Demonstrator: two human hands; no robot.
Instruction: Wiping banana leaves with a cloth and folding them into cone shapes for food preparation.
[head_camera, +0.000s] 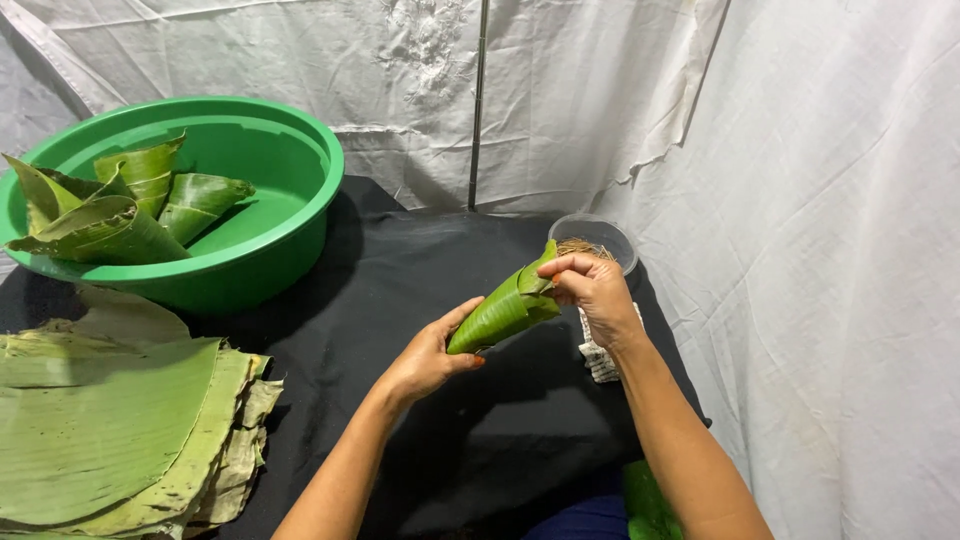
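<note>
Currently the leaf cone is held aslant between both hands, its narrow tip cupped in the closed left hand and its open upper end pinched by the right hand fingers.

You are sitting at a table wearing a black cloth, and creased white sheets are hanging close behind and to your right. A thin dark pole is standing upright between them.
</note>
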